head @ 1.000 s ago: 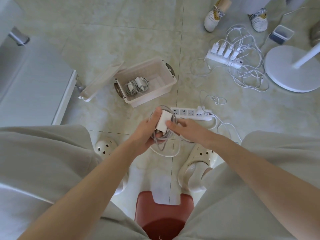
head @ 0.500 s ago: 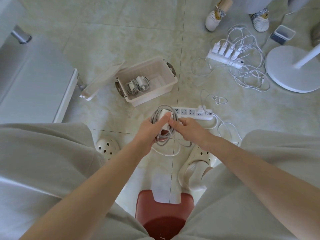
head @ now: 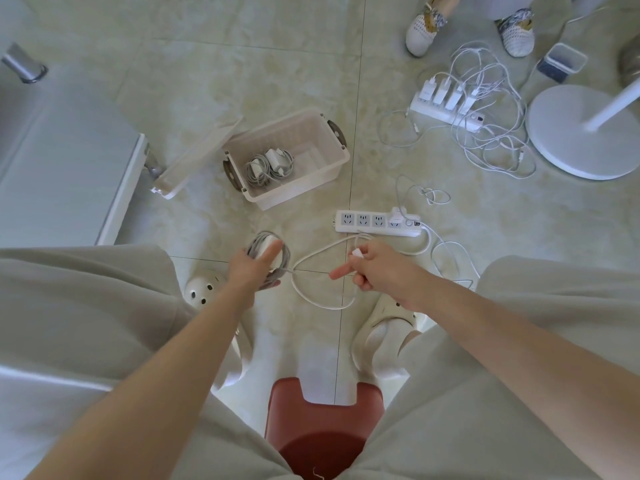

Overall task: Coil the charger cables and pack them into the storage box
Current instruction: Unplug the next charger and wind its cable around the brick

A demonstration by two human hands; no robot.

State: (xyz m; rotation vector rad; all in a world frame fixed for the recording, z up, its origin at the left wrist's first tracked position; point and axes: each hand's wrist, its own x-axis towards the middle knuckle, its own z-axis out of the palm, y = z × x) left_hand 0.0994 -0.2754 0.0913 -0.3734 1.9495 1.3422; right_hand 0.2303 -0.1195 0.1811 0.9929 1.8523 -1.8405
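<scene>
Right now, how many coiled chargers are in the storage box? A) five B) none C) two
C: two coiled chargers lie side by side in the storage box. A third coil is gripped in the left hand, outside the box, with its loose end pinched in the right hand.

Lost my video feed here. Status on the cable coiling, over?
Left hand grips coiled charger cable. Right hand pinches its loose end. Storage box open, two coils inside. Nothing blocking.
</scene>
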